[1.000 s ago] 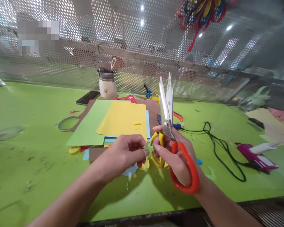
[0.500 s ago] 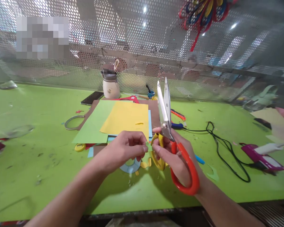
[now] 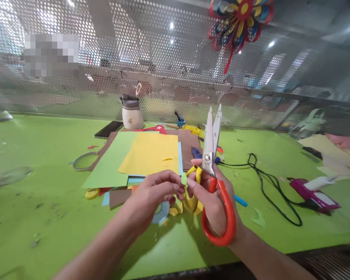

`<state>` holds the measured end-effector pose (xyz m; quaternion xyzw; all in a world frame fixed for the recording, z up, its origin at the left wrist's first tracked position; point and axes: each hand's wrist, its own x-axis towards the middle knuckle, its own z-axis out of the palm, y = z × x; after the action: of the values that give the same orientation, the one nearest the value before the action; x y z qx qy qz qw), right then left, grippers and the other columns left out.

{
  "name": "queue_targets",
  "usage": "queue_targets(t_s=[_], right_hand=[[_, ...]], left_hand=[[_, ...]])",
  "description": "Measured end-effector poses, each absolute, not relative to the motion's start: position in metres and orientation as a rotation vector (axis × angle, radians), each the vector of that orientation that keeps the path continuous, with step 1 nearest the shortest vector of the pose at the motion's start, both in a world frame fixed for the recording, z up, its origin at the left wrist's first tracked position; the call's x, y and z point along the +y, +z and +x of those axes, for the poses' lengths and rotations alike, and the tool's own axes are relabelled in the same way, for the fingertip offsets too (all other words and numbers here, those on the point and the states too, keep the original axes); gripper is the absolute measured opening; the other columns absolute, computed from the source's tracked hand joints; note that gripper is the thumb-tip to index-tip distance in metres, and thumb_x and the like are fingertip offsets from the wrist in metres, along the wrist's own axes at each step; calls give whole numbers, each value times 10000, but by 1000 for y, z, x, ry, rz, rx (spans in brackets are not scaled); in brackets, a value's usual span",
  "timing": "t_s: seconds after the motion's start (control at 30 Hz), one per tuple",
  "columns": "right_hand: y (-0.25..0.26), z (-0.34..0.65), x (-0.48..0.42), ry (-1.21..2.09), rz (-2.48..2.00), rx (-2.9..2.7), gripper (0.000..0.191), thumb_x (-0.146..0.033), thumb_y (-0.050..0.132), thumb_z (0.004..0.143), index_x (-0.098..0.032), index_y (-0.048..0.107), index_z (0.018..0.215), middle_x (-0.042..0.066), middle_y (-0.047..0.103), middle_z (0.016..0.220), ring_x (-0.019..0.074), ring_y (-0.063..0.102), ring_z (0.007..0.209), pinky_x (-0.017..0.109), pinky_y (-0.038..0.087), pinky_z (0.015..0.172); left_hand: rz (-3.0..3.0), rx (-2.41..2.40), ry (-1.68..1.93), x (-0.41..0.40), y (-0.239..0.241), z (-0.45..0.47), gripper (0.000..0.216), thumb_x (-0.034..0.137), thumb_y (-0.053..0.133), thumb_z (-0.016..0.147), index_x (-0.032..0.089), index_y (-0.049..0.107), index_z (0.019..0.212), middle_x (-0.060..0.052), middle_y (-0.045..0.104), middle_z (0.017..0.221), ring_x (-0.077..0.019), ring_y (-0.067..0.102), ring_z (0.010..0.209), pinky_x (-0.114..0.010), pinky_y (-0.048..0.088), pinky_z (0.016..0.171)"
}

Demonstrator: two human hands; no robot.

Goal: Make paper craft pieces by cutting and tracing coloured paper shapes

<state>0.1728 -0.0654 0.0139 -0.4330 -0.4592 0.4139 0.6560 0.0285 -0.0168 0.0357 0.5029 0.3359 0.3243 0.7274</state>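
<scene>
Nearest me, the right hand point(image 3: 212, 204) has the red-handled scissors point(image 3: 209, 157) hooked about it, blades parted and tips pointing up and away. Its thumb and fingertips seem to pinch a small green paper piece point(image 3: 184, 179) between the two hands, in front of the yellow handle. With one grip sharing both jobs, I'd worry the scissors could swing as the fingers shift, creasing the piece or nicking a finger if the blades closed. The left hand point(image 3: 159, 190) is curled right beside the piece; I can't tell whether its fingers touch it. A loose hold there could let so small a scrap drop, and green on this green surface point(image 3: 61, 233) would be hard to spot.

Beneath the hands lie a pale blue ring point(image 3: 162, 215) and yellow cut pieces point(image 3: 173, 211), which a lowered wrist could scatter. Off to the right, the black cord point(image 3: 275, 186) loops loosely, a likely snag for a sleeve or elbow. Farther on, the yellow sheet point(image 3: 151, 149) overlaps the green sheet point(image 3: 109, 161); a careless forearm could slide them toward the bottle point(image 3: 132, 116) behind.
</scene>
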Motion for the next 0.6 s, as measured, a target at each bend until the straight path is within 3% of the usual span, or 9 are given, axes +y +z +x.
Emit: queue_targets(t_s=[0.27, 0.6], right_hand=[[16, 165, -64, 819, -978, -1019, 274, -184, 617, 834, -240, 526, 1086, -21, 558, 798, 114, 541, 628, 243, 469, 563], [12, 163, -65, 815, -961, -1047, 276, -149, 594, 861, -254, 521, 1105, -41, 549, 769, 102, 551, 635, 224, 458, 576]], left_hand=[[922, 759, 820, -29, 32, 37, 64, 198, 699, 750, 161, 648, 759, -14, 629, 749, -115, 534, 725, -206, 387, 611], [1099, 829, 885, -27, 26, 37, 175, 315, 723, 766, 161, 642, 741, 12, 596, 670, -102, 450, 627, -221, 370, 600]])
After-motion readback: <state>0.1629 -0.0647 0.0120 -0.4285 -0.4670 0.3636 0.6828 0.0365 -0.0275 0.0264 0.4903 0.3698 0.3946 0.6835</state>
